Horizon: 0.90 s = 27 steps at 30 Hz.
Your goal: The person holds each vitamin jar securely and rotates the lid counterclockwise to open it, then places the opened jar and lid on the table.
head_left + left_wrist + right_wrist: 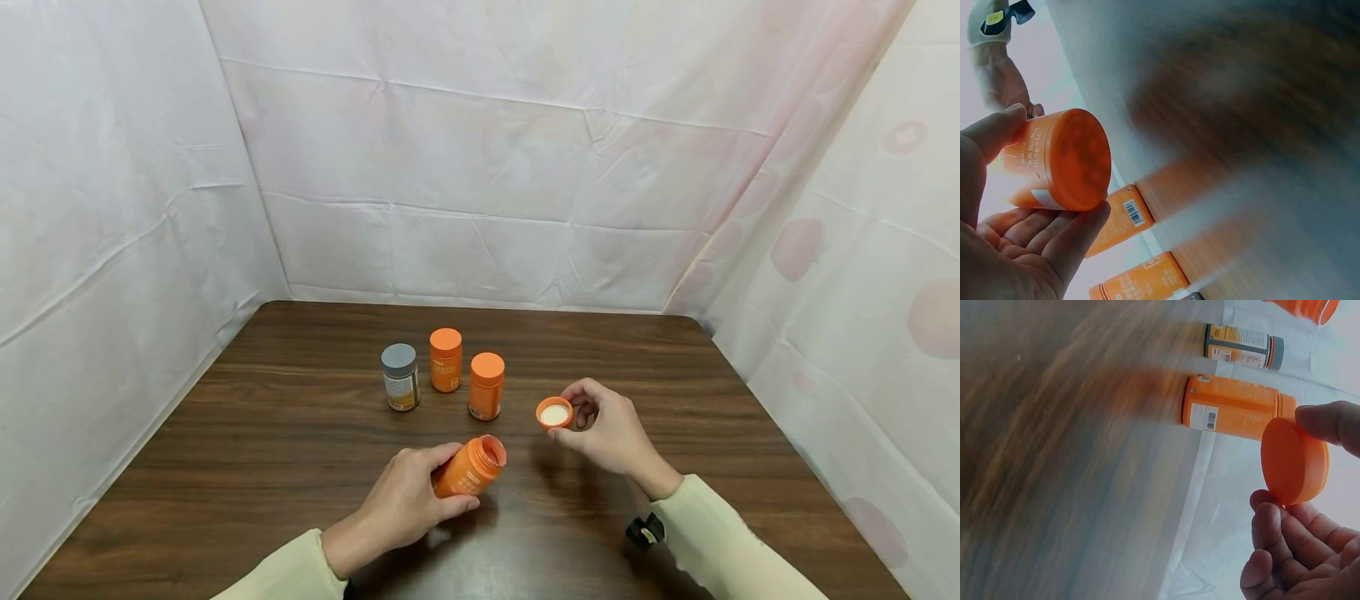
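Note:
An uncapped orange pill bottle [467,471] is gripped in my left hand [408,500], tilted with its mouth toward the upper right. In the left wrist view the bottle's base [1084,159] faces the camera, and dark shapes show faintly through it. My right hand [611,425] pinches an orange cap [542,414] between thumb and fingers, its pale inner side facing up toward the head view. From the right wrist the cap's smooth outer top [1284,461] is seen. Bottle and cap are apart, both held above the table.
Behind the hands stand two capped orange bottles, the nearer one [487,387] and the farther one [446,361]. A grey-capped bottle [401,379] stands to their left. All are on a dark wooden table [247,467], with pale patterned sheets [480,167] hanging around it.

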### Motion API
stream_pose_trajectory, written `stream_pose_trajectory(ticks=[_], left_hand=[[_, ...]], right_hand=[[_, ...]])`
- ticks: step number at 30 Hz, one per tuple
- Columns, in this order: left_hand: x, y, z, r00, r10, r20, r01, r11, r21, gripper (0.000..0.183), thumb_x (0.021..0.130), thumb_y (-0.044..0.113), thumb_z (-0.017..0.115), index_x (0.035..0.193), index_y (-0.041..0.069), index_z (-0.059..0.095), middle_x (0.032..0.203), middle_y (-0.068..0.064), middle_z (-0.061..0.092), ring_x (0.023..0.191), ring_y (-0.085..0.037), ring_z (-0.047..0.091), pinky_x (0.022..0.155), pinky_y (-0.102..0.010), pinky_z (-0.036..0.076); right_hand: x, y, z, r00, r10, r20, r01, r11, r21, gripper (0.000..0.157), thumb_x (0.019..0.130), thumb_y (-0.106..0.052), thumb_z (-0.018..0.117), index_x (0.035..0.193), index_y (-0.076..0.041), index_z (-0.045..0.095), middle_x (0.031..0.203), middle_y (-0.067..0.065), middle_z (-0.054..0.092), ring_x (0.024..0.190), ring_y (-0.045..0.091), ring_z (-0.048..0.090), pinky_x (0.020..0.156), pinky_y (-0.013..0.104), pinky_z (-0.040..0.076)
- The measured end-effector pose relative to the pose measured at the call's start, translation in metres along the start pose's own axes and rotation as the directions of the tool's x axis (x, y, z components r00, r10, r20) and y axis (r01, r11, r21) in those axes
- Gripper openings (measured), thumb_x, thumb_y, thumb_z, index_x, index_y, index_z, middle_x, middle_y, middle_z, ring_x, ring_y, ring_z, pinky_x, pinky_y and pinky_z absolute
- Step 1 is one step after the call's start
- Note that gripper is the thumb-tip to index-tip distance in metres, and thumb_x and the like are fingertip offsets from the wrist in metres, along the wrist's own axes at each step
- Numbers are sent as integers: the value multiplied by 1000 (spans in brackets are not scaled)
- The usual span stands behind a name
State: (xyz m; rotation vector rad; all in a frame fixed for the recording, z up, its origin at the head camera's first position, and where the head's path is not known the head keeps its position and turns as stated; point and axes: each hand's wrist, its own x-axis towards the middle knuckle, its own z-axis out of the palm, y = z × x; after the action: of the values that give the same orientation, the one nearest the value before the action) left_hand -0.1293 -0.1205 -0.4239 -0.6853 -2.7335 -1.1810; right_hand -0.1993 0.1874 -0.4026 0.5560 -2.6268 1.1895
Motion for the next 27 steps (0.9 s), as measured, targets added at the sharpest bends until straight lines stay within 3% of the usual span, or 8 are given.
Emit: stream_pose_trajectory(ticks=[10,19,27], left_hand=[[-1,0,-1,1000,-31,-6,30,999,-22,51,78,33,91,122,18,70,102,11,72,82,-3,62,73,-26,51],[-2,-1,0,999,-39,-17,39,998,-43,52,78,28,92,123,15,69,104,7,73,84,-4,64,74,-34,55],[-2,-2,-1,998,-40,-37,39,998,-39,53,78,33,91,123,15,69,104,8,73,83,-4,64,73,-30,54]], right_hand=[[12,17,-2,996,87,-11,-88,995,-54,43,74,-19,94,107,-10,68,89,-1,68,75,16,58,66,28,47],[19,27,-3,987,134,-89,-144,983,-114,44,72,-25,94,105,-10,69,91,1,67,79,21,57,69,32,45],[25,35,-3,983,169,-72,-178,974,-142,43,75,-26,92,107,-9,68,93,4,67,77,19,55,70,35,45]])
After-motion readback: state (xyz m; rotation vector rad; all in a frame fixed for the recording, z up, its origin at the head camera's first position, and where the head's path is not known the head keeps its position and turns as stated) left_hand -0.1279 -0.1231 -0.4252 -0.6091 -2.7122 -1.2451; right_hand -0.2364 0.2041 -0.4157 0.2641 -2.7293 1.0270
